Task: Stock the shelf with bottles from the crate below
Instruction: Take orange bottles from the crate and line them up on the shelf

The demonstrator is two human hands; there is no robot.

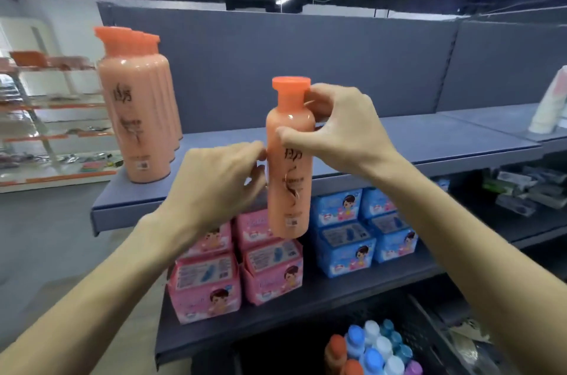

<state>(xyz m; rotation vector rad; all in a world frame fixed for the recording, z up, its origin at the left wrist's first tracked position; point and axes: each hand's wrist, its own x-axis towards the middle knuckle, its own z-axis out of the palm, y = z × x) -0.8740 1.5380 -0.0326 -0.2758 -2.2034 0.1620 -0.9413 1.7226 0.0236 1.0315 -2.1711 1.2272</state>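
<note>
Both hands hold one orange bottle [290,159] upright in the air in front of the top shelf [368,159]: the right hand [334,129] is curled round its shoulder and neck, thumb across the front just under the orange cap, while the left hand [214,178] pinches its side at mid-height with the fingertips. Its base hangs clear of any surface, level with the shelf's front edge and above the pink packs [208,288] on the shelf below, so it is not yet set down

Outward from there, a tight row of matching orange bottles [138,110] already stands at the left end of the top shelf, well apart from the held one. Most of that shelf to the right is bare board, apart from a pale bottle [549,104] at the far right edge. Blue packs [346,248] sit beside the pink ones

At the bottom, the dark crate [423,344] has many bottles left in it, blue, white, orange and purple caps showing. By my reckoning the job is in its early part: a few placed, one in hand, a good crateful left to go
</note>
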